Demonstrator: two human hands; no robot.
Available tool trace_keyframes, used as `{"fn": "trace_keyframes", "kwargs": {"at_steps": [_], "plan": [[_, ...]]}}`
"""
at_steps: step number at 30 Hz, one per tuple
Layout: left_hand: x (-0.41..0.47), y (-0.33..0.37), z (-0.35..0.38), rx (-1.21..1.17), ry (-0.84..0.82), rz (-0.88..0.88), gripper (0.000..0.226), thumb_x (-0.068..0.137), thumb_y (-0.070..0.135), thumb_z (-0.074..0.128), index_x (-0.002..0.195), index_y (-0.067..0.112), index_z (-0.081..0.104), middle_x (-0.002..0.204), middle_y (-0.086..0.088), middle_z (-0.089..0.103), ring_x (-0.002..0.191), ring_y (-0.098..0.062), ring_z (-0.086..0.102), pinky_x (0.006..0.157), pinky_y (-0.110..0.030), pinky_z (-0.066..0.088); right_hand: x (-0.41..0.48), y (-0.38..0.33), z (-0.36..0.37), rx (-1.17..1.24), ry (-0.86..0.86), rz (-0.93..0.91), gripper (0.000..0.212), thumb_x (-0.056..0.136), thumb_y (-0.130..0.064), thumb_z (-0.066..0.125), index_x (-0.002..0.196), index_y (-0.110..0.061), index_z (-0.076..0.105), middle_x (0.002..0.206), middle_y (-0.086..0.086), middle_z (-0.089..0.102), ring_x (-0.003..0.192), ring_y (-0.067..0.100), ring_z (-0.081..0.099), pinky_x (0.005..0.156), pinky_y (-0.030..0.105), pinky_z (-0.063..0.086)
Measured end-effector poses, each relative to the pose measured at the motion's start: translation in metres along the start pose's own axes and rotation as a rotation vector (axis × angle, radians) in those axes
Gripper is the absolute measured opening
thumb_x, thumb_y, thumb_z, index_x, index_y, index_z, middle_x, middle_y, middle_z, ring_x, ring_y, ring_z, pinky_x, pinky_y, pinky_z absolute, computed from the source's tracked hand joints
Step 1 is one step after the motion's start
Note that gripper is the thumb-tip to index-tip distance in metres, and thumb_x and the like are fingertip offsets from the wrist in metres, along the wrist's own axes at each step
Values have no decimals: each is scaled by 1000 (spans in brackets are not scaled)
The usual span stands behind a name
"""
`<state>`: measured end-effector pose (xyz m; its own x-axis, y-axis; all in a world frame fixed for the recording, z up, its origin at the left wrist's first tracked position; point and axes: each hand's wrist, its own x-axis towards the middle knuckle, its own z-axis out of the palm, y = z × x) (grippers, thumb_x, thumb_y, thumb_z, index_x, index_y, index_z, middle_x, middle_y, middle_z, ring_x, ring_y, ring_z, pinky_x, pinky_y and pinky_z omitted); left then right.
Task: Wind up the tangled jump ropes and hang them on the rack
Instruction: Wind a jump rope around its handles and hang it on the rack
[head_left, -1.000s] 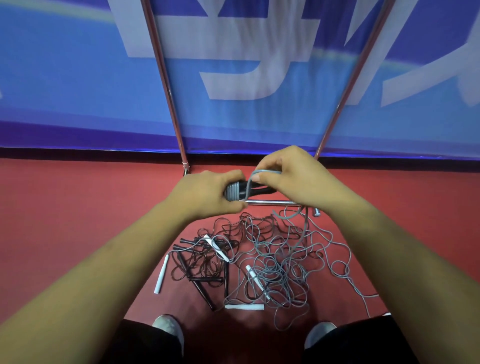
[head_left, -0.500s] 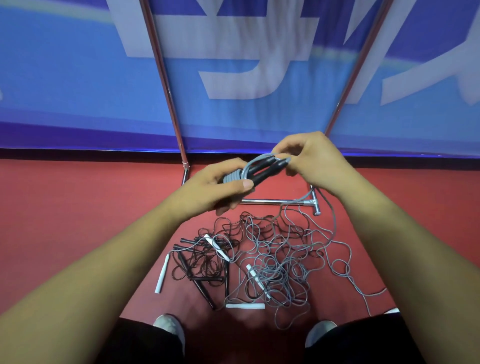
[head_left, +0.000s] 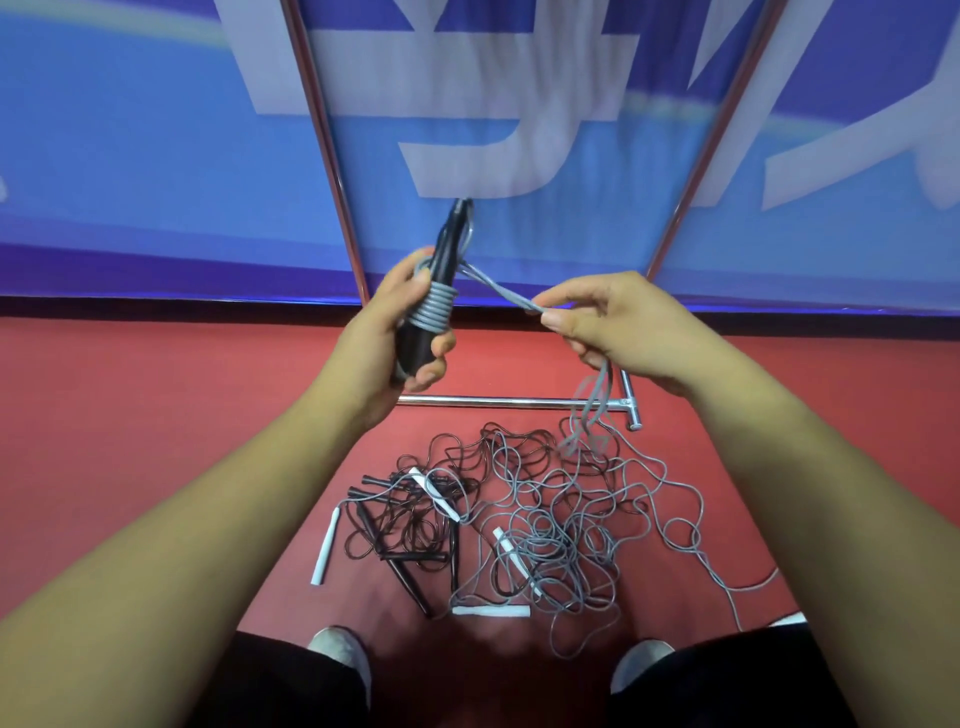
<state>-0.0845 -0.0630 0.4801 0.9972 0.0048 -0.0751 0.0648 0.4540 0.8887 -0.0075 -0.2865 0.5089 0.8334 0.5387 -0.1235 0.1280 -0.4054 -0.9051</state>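
Note:
My left hand (head_left: 387, 332) grips a pair of black jump-rope handles (head_left: 441, 260) held upright, with several turns of grey cord (head_left: 434, 309) wound round them. My right hand (head_left: 602, 322) pinches the same grey cord a little to the right; the cord runs taut from the handles to my fingers, then hangs down blurred to the floor. Below lies a tangled pile of jump ropes (head_left: 519, 519), grey and black cords with white handles (head_left: 323, 551) and black handles (head_left: 410, 577). The chrome rack's uprights (head_left: 332, 171) rise behind my hands.
The rack's base bar (head_left: 498, 401) lies on the red floor just beyond the pile, with a foot at its right end (head_left: 631, 410). A blue banner wall (head_left: 130, 156) stands close behind. My shoes (head_left: 340, 649) are at the pile's near edge.
My left hand turned the handles from lying sideways to upright and raised them. My right hand let go near the handle tips and moved right and down, drawing the cord out.

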Motion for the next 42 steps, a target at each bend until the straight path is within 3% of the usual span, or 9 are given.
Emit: {"fn": "trace_keyframes", "kwargs": {"at_steps": [3, 7, 10, 15, 21, 29, 35, 38, 42], "plan": [[1, 3, -2, -85, 12, 14, 43, 100, 29, 47, 142, 35, 49, 104, 7, 59, 57, -13, 43, 38, -19, 21, -1, 2, -1, 71, 10, 37, 6, 97, -15, 63, 95, -12, 68, 55, -2, 55, 48, 14, 45, 52, 24, 40], [3, 5, -4, -38, 54, -3, 33, 102, 25, 42, 134, 23, 50, 89, 3, 54, 55, -14, 44, 36, -17, 20, 0, 4, -3, 323, 33, 168, 12, 98, -10, 59, 86, -10, 63, 59, 0, 56, 46, 9, 46, 49, 22, 44], [4, 5, -5, 88, 119, -43, 19, 102, 29, 43, 114, 21, 55, 73, -5, 51, 48, -18, 38, 39, -21, 15, 1, 4, -4, 372, 18, 195, 16, 99, -5, 55, 85, -4, 61, 62, 5, 53, 40, 6, 34, 41, 18, 30], [5, 8, -5, 235, 180, -103, 13, 101, 32, 41, 105, 25, 52, 59, -10, 45, 41, -16, 34, 45, -27, 10, -4, 1, -2, 132, -6, 167, 19, 93, -14, 67, 89, 4, 65, 58, 5, 53, 43, 9, 31, 41, 19, 23], [6, 9, -6, 335, 236, -141, 14, 97, 32, 44, 93, 28, 57, 62, -12, 51, 42, -19, 39, 43, -19, 16, -4, -3, -3, -296, 65, -1, 9, 85, -25, 77, 79, -18, 74, 54, -6, 52, 46, 2, 39, 49, 17, 33], [5, 10, -9, 516, 202, -48, 33, 102, 29, 46, 129, 42, 60, 72, -14, 64, 48, -23, 49, 46, -22, 29, -5, -6, -5, -268, -6, 37, 27, 99, -21, 58, 76, -17, 72, 55, -5, 54, 50, 12, 46, 57, 29, 41], [6, 3, -17, 1031, 199, 54, 17, 96, 37, 61, 113, 39, 58, 74, -1, 71, 50, -16, 59, 49, -25, 46, -16, -28, 6, -239, -134, -62, 17, 90, -28, 72, 85, -11, 75, 48, -11, 44, 42, 3, 36, 45, 14, 28], [5, -4, -17, 1457, 132, 44, 30, 91, 54, 60, 117, 43, 52, 91, 6, 70, 81, -27, 67, 72, -38, 53, -15, -29, 19, -333, -90, -138, 15, 88, -27, 74, 82, -13, 75, 57, -1, 53, 54, 2, 41, 54, 25, 34], [0, -8, -1, 1763, 10, 79, 38, 90, 54, 58, 124, 41, 48, 96, 1, 67, 87, -30, 63, 66, -33, 41, -12, -25, 26, -381, -20, -151, 14, 88, -28, 72, 79, -18, 76, 69, -4, 69, 67, 11, 60, 67, 31, 46]]}}
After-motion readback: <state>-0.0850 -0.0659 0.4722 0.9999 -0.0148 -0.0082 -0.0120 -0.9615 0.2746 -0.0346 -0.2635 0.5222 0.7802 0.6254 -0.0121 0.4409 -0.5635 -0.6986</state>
